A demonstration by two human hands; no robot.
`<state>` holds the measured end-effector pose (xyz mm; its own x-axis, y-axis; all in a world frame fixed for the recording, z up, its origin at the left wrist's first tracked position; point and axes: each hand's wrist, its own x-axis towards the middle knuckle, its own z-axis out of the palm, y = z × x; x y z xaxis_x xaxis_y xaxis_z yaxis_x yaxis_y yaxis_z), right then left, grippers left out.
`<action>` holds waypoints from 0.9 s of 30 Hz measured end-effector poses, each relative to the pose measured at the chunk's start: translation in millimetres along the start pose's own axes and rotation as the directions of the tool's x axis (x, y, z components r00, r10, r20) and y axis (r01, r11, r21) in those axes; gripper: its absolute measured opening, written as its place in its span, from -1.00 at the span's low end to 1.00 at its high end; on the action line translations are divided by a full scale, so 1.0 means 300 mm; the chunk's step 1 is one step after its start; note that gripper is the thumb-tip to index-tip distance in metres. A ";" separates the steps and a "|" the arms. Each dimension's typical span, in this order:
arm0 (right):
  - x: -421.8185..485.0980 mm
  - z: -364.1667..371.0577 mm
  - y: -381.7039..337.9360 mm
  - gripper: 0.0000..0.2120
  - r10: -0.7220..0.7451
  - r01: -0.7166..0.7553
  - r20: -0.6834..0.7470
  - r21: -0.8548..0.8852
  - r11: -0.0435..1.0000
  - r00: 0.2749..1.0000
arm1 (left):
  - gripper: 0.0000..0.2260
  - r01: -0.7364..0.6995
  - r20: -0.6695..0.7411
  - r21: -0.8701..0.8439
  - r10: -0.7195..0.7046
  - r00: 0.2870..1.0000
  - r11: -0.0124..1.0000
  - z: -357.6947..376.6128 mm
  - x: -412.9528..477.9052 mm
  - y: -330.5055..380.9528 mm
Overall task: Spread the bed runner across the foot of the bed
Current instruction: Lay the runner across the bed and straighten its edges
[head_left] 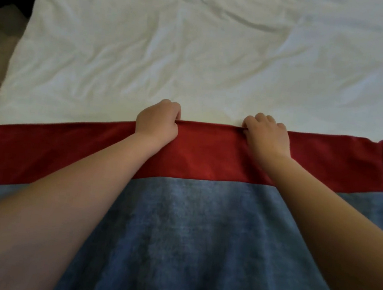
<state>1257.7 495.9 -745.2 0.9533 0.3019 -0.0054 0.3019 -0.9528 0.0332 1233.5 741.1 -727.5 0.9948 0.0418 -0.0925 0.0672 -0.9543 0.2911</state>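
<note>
While the left hand and right hand pinch the bed runner by its far hem, a lopsided tug is the likely risk.

Both hands have fingers curled over the red edge, gripping it near the middle and fairly close together. The runner lies across the near end of the white duvet, red band farthest and blue-grey panel nearest. Pulling from the centre alone would probably bow the hem and leave the outer ends lagging, and the right end looks kinked near the frame's edge. Dragging could also bunch the wrinkled duvet underneath.
</note>
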 end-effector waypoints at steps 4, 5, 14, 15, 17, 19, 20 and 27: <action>-0.045 -0.020 0.132 -0.81 0.111 -0.109 0.043 -0.052 0.993 0.993 | -0.82 -0.113 0.026 -0.051 0.114 0.993 0.992 0.035 0.019 0.095; -0.051 -0.022 0.164 -0.82 0.128 -0.125 0.044 -0.062 0.990 0.991 | -0.84 -0.144 0.029 -0.058 0.146 0.989 0.988 0.045 0.027 0.122; -0.006 0.030 0.332 -0.78 0.136 -0.137 0.032 0.046 0.989 0.990 | -0.90 -0.192 0.078 0.071 0.187 0.979 0.979 0.124 0.108 0.309; 0.005 0.039 0.337 -0.78 0.137 -0.138 0.019 0.083 0.987 0.990 | -0.90 -0.156 0.064 0.083 0.151 0.987 0.984 0.126 0.114 0.314; 0.016 0.048 0.352 -0.77 0.124 -0.124 0.012 0.166 0.978 0.992 | -0.90 -0.087 0.024 0.115 0.085 0.996 0.990 0.136 0.113 0.336; 0.008 0.047 0.397 -0.77 0.058 -0.063 0.027 0.230 0.971 0.998 | -0.85 -0.032 -0.010 0.115 0.034 0.999 0.993 0.151 0.103 0.387; 0.000 0.045 0.431 -0.77 0.002 -0.010 0.036 0.240 0.971 0.999 | -0.84 -0.015 -0.016 0.094 0.017 1.000 0.995 0.161 0.100 0.422; -0.045 0.039 0.782 -0.76 -0.078 0.050 0.109 0.239 0.970 0.991 | -0.90 -0.079 -0.002 -0.032 0.079 0.997 0.996 0.273 0.130 0.781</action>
<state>1315.5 268.0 -748.9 0.9218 0.3697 -0.1169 0.3414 -0.9168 -0.2073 1281.9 495.0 -741.0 0.9972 -0.0334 -0.0675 -0.0095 -0.9445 0.3283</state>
